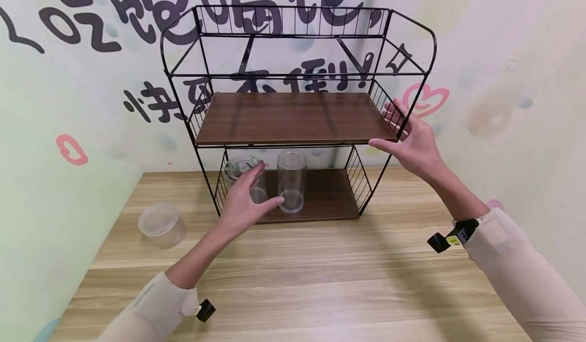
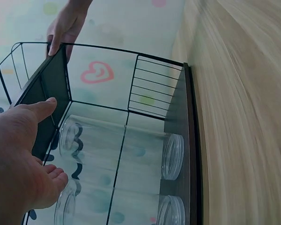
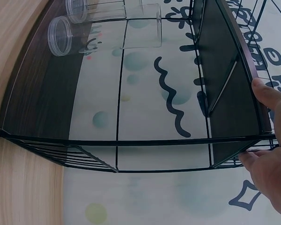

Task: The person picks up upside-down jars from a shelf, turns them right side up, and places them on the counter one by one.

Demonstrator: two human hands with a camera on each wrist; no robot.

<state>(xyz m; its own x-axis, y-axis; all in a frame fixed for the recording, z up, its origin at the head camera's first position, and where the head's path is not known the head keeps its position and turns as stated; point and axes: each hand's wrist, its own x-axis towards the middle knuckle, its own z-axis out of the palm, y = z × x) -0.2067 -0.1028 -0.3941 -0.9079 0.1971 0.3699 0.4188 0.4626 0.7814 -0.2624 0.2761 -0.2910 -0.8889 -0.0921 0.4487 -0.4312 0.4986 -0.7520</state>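
Observation:
A black wire rack with brown wood shelves stands against the wall. My right hand grips the right end of its middle shelf. The thumb lies on the front edge, with the fingers round the side rails. On the bottom shelf stand two clear cylindrical jars. My left hand reaches in front of them, thumb and fingers spread apart, holding nothing. It partly covers the left jar, and its thumb tip overlaps the right jar in the head view.
A round translucent tub sits on the light wood table, left of the rack. Behind the rack is a white wall with dark lettering and pink hearts. The rack's thin uprights and side rails stand close to both hands.

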